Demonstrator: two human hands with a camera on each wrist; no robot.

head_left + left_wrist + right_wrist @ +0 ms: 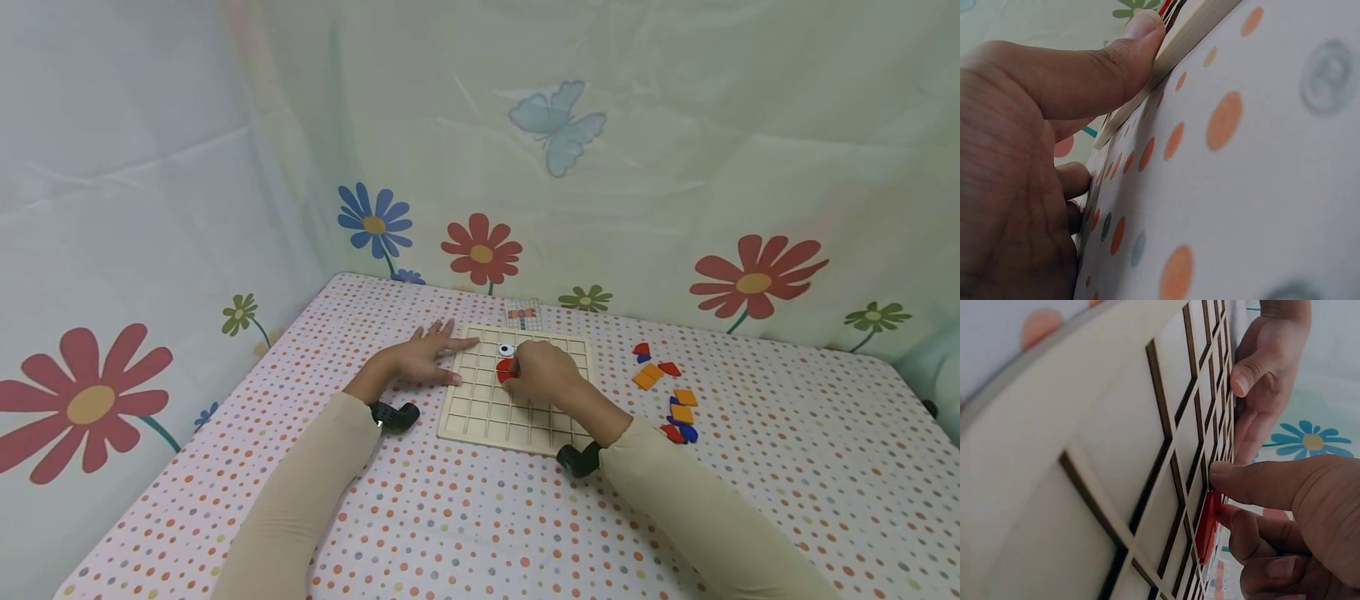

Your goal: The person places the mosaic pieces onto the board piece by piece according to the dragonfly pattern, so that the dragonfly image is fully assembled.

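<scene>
A wooden grid board (480, 421) lies flat on the table. My left hand (423, 357) rests at its left side, fingers spread, the thumb and index finger reaching onto the frame; in the left wrist view the thumb (1107, 75) lies over the board's edge. Above the middle of the grid, my right hand (546, 372) pinches a red piece (1210, 519) between thumb and curled index finger, low against the grid. Some red (504, 372) shows left of those fingers in the head view. Just above it on the board sits a white piece with an eye (506, 350).
Right of the board lie loose red, blue and orange pieces (647, 377), with a second group (682, 414) nearer. A small printed pattern card (522, 314) is behind the board. The dotted tablecloth (450, 517) meets a flowered curtain (637, 208) at the back.
</scene>
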